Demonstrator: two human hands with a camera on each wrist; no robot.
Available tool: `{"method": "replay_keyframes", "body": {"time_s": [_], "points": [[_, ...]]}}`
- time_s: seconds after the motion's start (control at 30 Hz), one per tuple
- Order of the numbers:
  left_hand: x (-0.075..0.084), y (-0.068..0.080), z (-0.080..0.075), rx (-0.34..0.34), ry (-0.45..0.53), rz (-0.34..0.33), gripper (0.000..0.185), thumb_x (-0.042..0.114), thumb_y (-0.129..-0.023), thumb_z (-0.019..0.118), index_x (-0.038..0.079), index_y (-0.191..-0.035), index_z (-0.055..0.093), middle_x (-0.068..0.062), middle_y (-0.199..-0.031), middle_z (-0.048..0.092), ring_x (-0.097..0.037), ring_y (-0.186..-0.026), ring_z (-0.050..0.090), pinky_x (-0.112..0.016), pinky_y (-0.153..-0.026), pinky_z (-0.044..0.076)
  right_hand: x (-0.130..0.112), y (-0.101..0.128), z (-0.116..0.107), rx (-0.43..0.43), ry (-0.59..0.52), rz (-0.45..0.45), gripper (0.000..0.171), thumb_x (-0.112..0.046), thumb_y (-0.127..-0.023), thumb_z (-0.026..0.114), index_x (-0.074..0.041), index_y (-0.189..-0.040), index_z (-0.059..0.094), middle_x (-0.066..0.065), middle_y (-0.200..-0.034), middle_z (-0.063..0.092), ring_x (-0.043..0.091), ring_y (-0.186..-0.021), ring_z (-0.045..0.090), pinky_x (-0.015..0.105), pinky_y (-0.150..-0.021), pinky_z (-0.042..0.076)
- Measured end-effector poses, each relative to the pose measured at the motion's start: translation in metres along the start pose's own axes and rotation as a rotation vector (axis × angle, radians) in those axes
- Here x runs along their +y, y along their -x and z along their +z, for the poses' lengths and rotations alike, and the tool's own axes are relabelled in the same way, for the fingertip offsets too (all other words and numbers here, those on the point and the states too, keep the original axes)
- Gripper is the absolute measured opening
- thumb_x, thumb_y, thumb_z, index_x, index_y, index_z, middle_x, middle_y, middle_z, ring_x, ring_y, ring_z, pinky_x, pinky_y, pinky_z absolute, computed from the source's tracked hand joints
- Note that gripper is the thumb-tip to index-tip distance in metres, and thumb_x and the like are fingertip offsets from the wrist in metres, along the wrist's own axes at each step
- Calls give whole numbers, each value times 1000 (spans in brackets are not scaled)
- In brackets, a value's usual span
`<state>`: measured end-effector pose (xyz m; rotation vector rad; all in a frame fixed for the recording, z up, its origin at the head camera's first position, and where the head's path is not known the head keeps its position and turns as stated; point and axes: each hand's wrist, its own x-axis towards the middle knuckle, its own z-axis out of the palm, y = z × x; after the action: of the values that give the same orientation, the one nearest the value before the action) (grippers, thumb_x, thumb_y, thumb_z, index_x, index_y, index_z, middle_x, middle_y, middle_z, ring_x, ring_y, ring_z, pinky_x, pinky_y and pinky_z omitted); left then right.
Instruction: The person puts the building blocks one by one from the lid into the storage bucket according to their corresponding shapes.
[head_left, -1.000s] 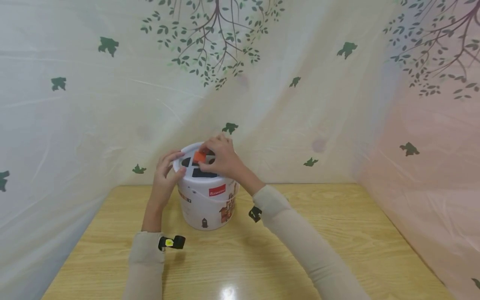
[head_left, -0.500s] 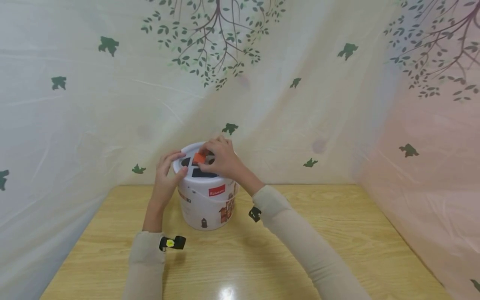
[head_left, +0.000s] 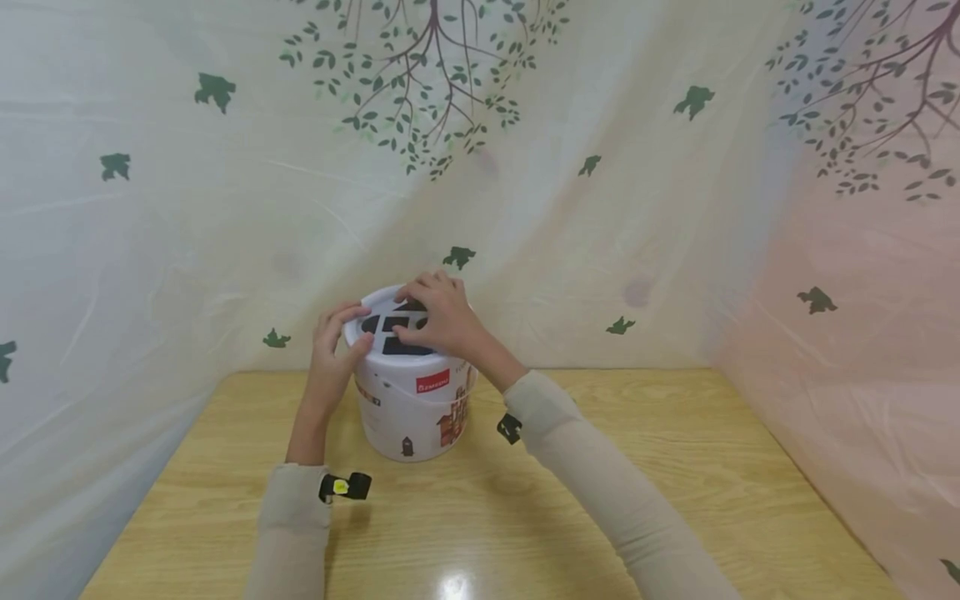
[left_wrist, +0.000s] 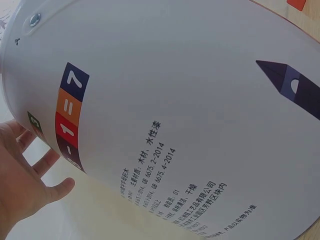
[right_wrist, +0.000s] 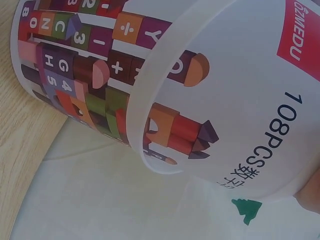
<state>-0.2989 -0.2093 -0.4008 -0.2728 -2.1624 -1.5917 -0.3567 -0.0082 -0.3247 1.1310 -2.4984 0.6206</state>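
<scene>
A white bucket (head_left: 415, 408) stands upright on the table, its white lid (head_left: 382, 297) cut with several dark shaped holes. My left hand (head_left: 333, 346) rests at the lid's left rim, thumb and fingers spread along it; in the left wrist view, that hand (left_wrist: 25, 175) shows past the bucket's side. Over the right half of the lid is my right hand (head_left: 442, 317), thumb and fingertips apart with nothing between them. A four-sided hole (head_left: 395, 324) lies beside its thumb. Only a bit of the right hand (right_wrist: 310, 192) enters the right wrist view.
The wooden table (head_left: 600, 467) runs up to a pale curtain (head_left: 562, 250) printed with leaves, close behind the bucket. A thin white handle (right_wrist: 142, 115) hangs down the bucket's side. A small red patch (left_wrist: 297, 4) shows over the wood in the left wrist view.
The orange block that my right hand pinched over the four-sided hole is out of sight, and that hole now shows dark. Both hands have stayed nearly in place.
</scene>
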Motion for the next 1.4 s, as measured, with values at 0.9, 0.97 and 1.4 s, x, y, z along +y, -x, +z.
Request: {"method": "replay_keyframes", "body": {"time_s": [0.9, 0.97, 1.4], "points": [[-3, 2, 2, -6, 32, -24, 49, 28, -98, 58, 12, -144, 52, -8, -159, 31, -32, -148, 27, -68, -120, 25, 6, 4, -3, 163, -10, -40, 27, -17, -92, 72, -11, -119, 70, 4, -113, 69, 22, -112, 56, 45, -107, 41], [-3, 3, 2, -6, 33, -20, 49, 29, -98, 58, 12, -144, 52, -7, -159, 32, -32, -148, 27, -68, -120, 25, 8, 7, -6, 166, 7, -33, 27, -17, -92, 72, -11, -118, 70, 5, -113, 69, 22, -113, 56, 44, -106, 42], [0, 3, 1, 8, 57, -8, 49, 28, -98, 59, 10, -142, 53, -8, -158, 33, -31, -148, 29, -65, -123, 22, 67, 47, -31, 224, -21, 6, 24, -13, -91, 72, -6, -114, 71, 11, -110, 70, 28, -109, 55, 49, -103, 41]]}}
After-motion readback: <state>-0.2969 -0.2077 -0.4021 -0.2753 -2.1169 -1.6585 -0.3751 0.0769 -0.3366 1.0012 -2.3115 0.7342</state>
